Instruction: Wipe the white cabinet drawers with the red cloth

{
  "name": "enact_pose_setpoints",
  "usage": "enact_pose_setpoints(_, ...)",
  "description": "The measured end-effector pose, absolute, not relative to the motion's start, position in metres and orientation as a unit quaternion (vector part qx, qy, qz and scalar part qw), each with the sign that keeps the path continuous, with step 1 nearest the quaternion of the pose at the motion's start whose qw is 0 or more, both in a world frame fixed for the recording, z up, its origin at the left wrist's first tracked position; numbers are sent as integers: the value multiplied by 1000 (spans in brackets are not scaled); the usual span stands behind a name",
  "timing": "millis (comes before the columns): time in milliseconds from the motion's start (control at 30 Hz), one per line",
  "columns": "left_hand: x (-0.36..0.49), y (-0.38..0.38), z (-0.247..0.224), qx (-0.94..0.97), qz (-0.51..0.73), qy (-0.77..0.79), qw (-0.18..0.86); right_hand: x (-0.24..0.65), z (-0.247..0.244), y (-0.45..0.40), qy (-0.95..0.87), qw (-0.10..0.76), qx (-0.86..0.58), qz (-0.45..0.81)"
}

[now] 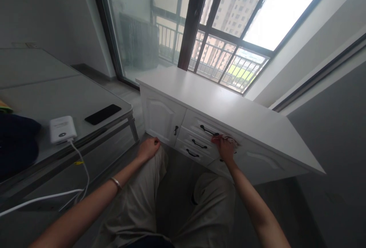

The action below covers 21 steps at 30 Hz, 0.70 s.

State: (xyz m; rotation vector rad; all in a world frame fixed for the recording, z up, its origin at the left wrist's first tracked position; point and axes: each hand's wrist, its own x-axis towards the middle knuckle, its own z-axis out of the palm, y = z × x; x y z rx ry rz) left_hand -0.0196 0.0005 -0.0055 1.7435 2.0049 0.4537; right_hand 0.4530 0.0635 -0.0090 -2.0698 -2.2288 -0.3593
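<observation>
My right hand (225,148) is closed on a crumpled, pinkish cloth (230,139). It presses the cloth against the front of a white cabinet (228,105), at the right end of the top drawer's black handle (208,130). Part of the cloth is hidden under the fingers. On my left knee rests my left hand (148,149), its fingers curled in, with nothing visible in it. Two more drawers with black handles sit below the top one. To their left is a cabinet door (160,116) with a small black handle (175,130).
Left of me stands a grey folding table (57,91) holding a black phone (103,114), a white power bank (62,129) with a white cable (82,160), and dark fabric (18,141). Behind the cabinet are dark-framed glass doors (191,23). A wall borders the cabinet's right side.
</observation>
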Motion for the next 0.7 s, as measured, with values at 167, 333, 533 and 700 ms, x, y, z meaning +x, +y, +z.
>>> enact_pose_setpoints(167,-19,1,-4,633,159,725,219,452,20,73,-706,129,-686,-122)
enact_pose_setpoints(333,-23,0,-2,631,157,728,219,457,40,73,-690,299,-659,-19)
enact_pose_setpoints(533,-25,-2,0,624,158,734,215,442,33,17,-408,599,-684,84)
enact_pose_setpoints(700,-25,-3,-1,630,155,733,206,424,-5,-40,-230,695,-622,277)
